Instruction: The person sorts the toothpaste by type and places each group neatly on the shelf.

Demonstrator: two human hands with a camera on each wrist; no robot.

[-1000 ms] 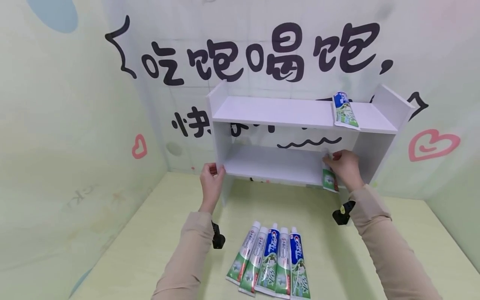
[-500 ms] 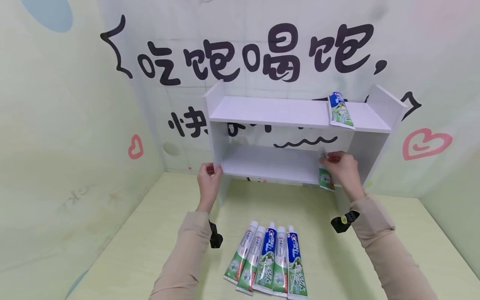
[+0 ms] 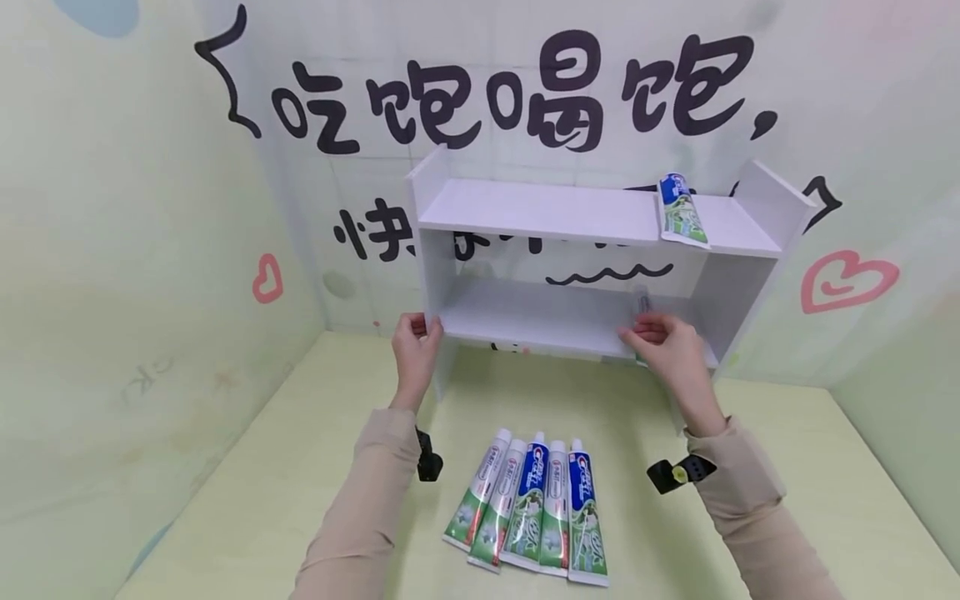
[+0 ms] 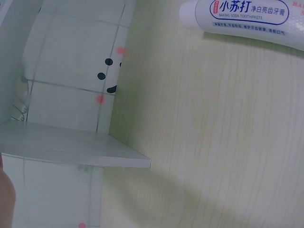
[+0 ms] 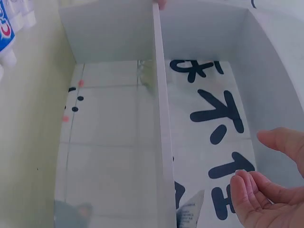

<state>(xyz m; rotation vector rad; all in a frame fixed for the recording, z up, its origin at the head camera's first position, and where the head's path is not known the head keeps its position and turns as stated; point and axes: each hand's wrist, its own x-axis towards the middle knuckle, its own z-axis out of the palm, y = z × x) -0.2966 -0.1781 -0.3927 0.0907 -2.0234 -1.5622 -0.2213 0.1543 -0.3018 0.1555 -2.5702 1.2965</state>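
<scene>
A white two-tier shelf [image 3: 532, 310] stands against the back wall. My left hand [image 3: 416, 354] grips the edge of its left side panel, thumb in front; only a sliver of that hand shows in the left wrist view. Over the right part of the lower board is my right hand [image 3: 669, 348]. Its thumb and fingers are parted with nothing between them in the right wrist view. Partly behind it, a white-and-green toothpaste tube [image 3: 642, 298] lies on the lower board, its tail corner [image 5: 191, 209] visible from the wrist. A blue-and-green toothpaste tube [image 3: 681, 212] lies on the upper board.
Several toothpaste tubes, among them a blue Crest one [image 3: 587, 517] and a white baking soda one [image 4: 251, 16], lie side by side on the pale table [image 3: 255, 500] before the shelf. Walls with large black lettering enclose the back and sides.
My right hand has let go of the white-and-green tube on the lower board and come slightly forward and left. My left hand keeps its hold on the side panel.
</scene>
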